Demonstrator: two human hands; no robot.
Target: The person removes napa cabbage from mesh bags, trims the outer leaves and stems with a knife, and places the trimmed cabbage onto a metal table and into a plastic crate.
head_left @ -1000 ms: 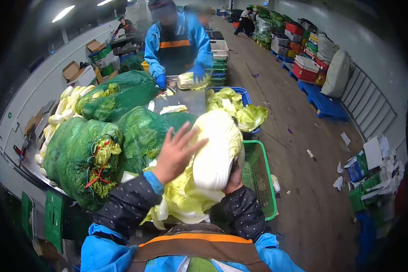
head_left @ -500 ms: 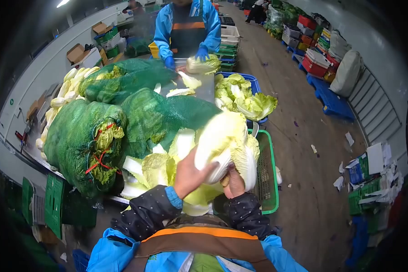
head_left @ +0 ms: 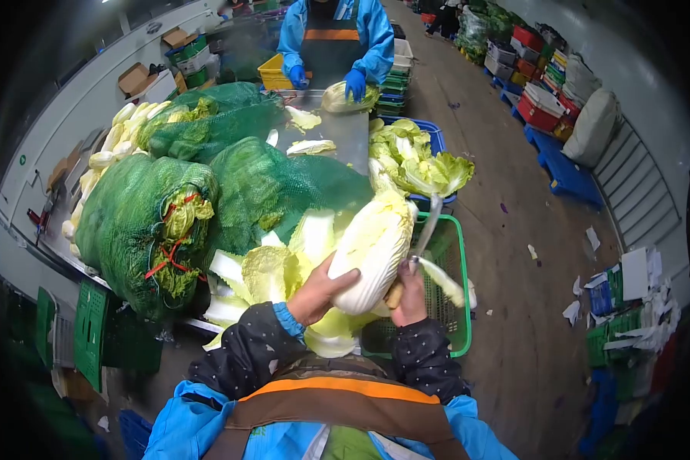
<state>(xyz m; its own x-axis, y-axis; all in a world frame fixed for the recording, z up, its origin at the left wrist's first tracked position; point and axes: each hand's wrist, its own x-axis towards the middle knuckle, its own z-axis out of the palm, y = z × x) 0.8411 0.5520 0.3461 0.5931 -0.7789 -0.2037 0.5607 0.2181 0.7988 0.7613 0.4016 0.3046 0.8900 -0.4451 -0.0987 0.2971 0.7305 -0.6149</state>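
Note:
A pale napa cabbage point(head_left: 374, 249) is held by my left hand point(head_left: 320, 291), its fingers around the lower left side. My right hand point(head_left: 409, 297) is closed on the wooden handle of a knife point(head_left: 428, 226), whose blade points up and away, beside the cabbage's right side. A loose leaf point(head_left: 441, 281) hangs over the green basket point(head_left: 465, 307) to the right of my right hand. Cut leaves point(head_left: 268, 280) are piled left of the cabbage, at the near edge of the metal table point(head_left: 349, 138).
Green mesh sacks point(head_left: 142, 226) of cabbages lie on the left. Across the table a co-worker in blue gloves point(head_left: 356, 84) touches another cabbage point(head_left: 335, 98). A blue basket point(head_left: 437, 142) holds leaves. Blue pallets point(head_left: 567, 176) and crates stand at the right wall.
The cabbage has turned more upright, and a leaf has come away from it on the right. The knife blade now shows. The co-worker's hand by the table has lifted slightly.

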